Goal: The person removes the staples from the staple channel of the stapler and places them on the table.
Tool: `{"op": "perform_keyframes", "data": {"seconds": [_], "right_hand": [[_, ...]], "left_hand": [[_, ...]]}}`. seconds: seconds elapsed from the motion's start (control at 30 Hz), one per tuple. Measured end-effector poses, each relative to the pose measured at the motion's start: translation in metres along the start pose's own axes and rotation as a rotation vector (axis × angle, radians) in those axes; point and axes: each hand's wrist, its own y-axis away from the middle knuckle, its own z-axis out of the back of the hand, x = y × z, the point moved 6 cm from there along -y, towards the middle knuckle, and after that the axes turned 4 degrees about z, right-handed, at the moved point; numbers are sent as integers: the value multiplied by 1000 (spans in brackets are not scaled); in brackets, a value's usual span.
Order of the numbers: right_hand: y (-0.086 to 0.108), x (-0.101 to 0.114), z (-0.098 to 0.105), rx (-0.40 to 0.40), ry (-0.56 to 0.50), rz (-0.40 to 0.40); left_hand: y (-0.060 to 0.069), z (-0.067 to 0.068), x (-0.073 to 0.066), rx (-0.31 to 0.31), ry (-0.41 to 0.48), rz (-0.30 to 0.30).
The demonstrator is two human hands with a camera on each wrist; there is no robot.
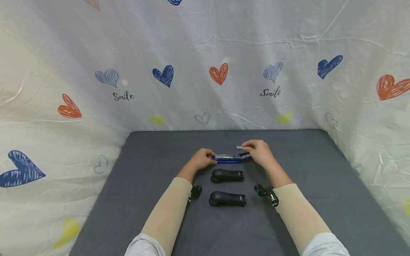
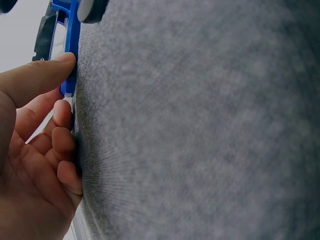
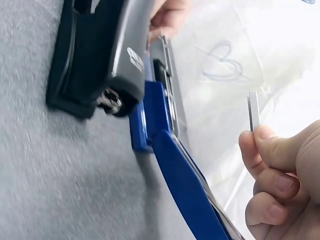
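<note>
A blue stapler (image 1: 229, 161) lies opened out on the grey table, its metal magazine exposed. The left hand (image 1: 202, 159) grips its left end; in the left wrist view that hand (image 2: 42, 135) pinches the blue base (image 2: 72, 37) between thumb and index finger. Thumb and fingertips of the right hand (image 1: 260, 153) pinch a short strip of staples (image 1: 239, 147) just above the stapler's right part. In the right wrist view the right hand (image 3: 282, 175) holds the strip (image 3: 254, 111) upright, apart from the blue stapler (image 3: 182, 185).
Two black staplers lie on the table (image 1: 153, 149) nearer the body, one (image 1: 227, 175) just in front of the blue one, the other (image 1: 227, 199) closer still. A white cloth (image 1: 192, 42) printed with hearts hangs behind the table and at its sides.
</note>
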Motion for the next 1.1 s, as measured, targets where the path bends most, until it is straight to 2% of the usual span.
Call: {"op": "perform_keyframes", "data": {"seconds": [0.7, 1.1], "right_hand": [[19, -30, 44, -10, 27, -44], [33, -51, 66, -75, 63, -64]], "left_hand": [[-2, -1, 1, -1, -6, -5], [-2, 0, 0, -7, 1, -2]]}}
